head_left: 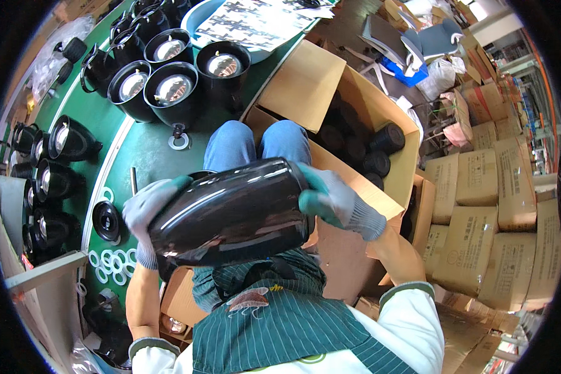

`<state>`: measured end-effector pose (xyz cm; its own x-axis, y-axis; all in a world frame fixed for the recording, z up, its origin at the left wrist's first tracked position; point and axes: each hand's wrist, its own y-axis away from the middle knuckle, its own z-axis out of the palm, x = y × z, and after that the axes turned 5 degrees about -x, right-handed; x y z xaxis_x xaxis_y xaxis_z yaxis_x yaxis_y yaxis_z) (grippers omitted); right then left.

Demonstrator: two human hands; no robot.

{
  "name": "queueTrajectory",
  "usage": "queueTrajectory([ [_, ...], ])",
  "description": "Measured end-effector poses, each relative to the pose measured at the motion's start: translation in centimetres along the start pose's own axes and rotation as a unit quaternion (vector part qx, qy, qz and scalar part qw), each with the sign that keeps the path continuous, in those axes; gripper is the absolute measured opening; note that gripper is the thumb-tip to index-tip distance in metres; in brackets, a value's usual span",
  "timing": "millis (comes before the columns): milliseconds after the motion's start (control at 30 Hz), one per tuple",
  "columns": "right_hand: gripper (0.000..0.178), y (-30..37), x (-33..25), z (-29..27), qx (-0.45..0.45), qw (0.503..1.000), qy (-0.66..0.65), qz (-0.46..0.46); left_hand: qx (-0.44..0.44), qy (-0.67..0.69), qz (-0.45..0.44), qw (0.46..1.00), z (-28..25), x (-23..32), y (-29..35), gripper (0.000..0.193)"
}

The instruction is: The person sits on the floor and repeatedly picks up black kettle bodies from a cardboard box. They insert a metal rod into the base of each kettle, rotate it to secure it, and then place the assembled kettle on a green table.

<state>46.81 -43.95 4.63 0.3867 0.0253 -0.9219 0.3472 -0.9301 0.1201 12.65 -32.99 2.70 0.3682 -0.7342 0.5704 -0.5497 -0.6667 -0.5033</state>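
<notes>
A large glossy black thermos jug body (230,215) lies sideways in the air above my lap. My left hand (149,212), in a grey and green work glove, is closed around its left end. My right hand (330,196), gloved the same way and a little blurred, grips the right end near a black rim. Part of a handle seems to show under the left end, mostly hidden. Close to my left hand, a round black lid-like part (108,222) and several pale ring washers (113,265) lie on the green work surface (131,162).
Several black jugs with silvery liners (173,90) stand ahead on the left; more jugs (68,138) line the far left. An open carton (380,81) at my right holds black cylindrical parts (386,138). A blue tub (202,19) carries printed sheets. Stacked cartons (464,243) stand farther right.
</notes>
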Motion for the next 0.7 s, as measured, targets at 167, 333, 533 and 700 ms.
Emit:
queueTrajectory([
  [167, 0.043, 0.7, 3.5, 0.4, 0.016, 0.994, 0.068, -0.089, 0.009, -0.007, 0.006, 1.0, 0.6, -0.9, 1.4, 0.027],
  [333, 0.116, -0.8, 0.2, 1.2, 0.099, 0.96, 0.143, -0.22, -0.047, 0.275, -0.288, 0.916, 1.4, -0.8, 2.8, 0.03],
  [533, 0.114, -1.2, 4.1, 5.7, 0.148, 0.958, -0.055, -0.238, -0.006, 0.106, -0.13, 0.986, 1.4, 0.3, 0.6, 0.028],
  [700, 0.112, -3.0, 6.8, 5.0, 0.146, 0.97, -0.057, -0.188, 0.006, -0.12, 0.122, 0.985, -0.6, -0.3, -1.5, 0.022],
])
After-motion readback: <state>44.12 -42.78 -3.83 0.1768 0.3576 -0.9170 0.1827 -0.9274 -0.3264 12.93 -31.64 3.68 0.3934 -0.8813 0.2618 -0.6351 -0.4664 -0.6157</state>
